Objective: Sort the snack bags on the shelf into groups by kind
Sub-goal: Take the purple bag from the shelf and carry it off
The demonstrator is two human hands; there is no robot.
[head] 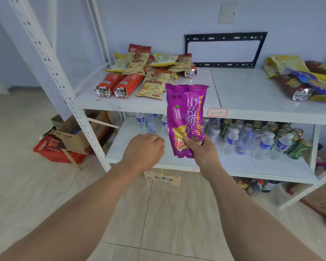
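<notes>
Holding a purple yam-crisp bag [185, 117] upright in front of the shelf [243, 91], right hand [199, 147] pinching its lower end, grip clamped on it. Left hand [145, 149] hanging beside it at 9 o'clock, fingers loosely curled, grip empty. Partly sorted, by the look of it: red tubes [119, 84] and yellow chip bags [152, 83] gathered at 11 o'clock; mixed heap [299, 76] at 2 o'clock not yet separated. Middle of the shelf seemingly free for the purple kind.
</notes>
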